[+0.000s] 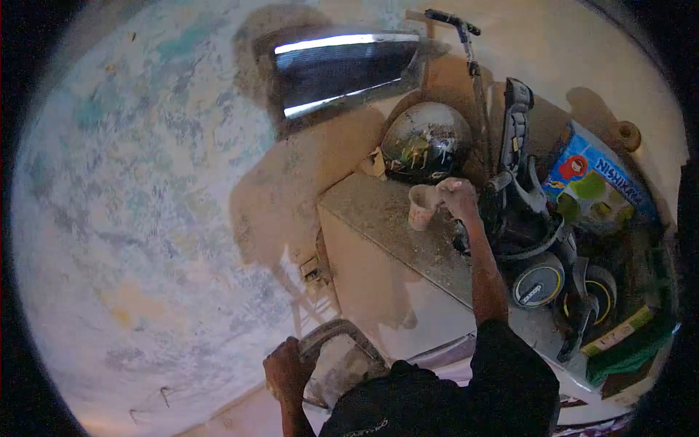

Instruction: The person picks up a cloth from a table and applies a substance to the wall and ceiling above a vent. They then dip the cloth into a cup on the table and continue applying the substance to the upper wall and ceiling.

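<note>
My right hand is closed at the side of a pale pinkish cup with reddish marks. The cup is upright over the dusty top of a light-coloured cabinet, close in front of a shiny round helmet. Lower down, the fingers of my left hand wrap round the curved, dusty frame of what looks like a chair back. My body hides the lower part of that frame.
A black folding scooter with grey wheels stands on the cabinet at the right. Behind it leans a blue printed bag. Green cloth lies at the far right. A slatted window opens in the patchy painted wall.
</note>
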A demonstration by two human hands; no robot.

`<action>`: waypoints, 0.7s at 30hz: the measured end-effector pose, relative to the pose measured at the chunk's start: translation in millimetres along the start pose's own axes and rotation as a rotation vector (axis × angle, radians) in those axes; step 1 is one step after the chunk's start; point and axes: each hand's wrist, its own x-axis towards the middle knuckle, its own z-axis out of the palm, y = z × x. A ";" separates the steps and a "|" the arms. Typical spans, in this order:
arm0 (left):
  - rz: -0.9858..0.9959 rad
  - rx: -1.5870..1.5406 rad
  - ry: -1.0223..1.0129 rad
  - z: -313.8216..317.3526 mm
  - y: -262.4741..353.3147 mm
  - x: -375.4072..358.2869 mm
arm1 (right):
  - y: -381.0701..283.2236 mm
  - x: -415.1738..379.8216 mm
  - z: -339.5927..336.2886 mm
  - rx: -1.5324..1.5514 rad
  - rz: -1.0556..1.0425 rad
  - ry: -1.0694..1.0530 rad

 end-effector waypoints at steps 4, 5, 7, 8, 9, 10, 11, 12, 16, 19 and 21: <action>-0.050 0.094 -0.071 -7.0 8.6 4.1 | 25.8 9.4 9.7 -0.189 -0.431 0.149; -0.063 0.072 -0.072 -6.3 7.7 3.1 | 31.3 13.1 11.6 -0.521 -0.799 0.230; -0.055 0.046 -0.054 -7.2 9.2 1.8 | 29.6 12.8 12.9 -0.334 -0.523 0.104; -0.043 0.051 -0.051 -6.2 8.2 1.9 | 25.7 12.3 11.1 -0.138 -0.257 -0.029; -0.023 0.051 -0.034 -4.5 6.7 1.6 | 36.4 14.6 17.8 -0.139 -0.250 -0.019; -0.005 0.049 -0.019 -3.6 5.9 1.5 | 39.3 17.2 24.0 -0.196 -0.343 0.060; 0.004 0.053 -0.019 -3.4 6.4 2.0 | 43.8 18.0 27.6 -0.253 -0.438 0.138; -0.011 0.051 -0.026 -3.5 7.0 1.9 | 50.4 15.6 27.9 -0.253 -0.431 0.141; -0.030 0.023 0.010 2.4 4.2 0.6 | 8.8 0.2 -1.3 -0.025 -0.359 0.180; 0.012 0.054 -0.001 5.5 -0.2 2.4 | -17.2 -21.1 -21.3 0.098 -0.186 0.259; -0.005 0.059 -0.009 8.0 -1.4 1.9 | -28.0 -38.2 -28.3 0.280 0.034 0.224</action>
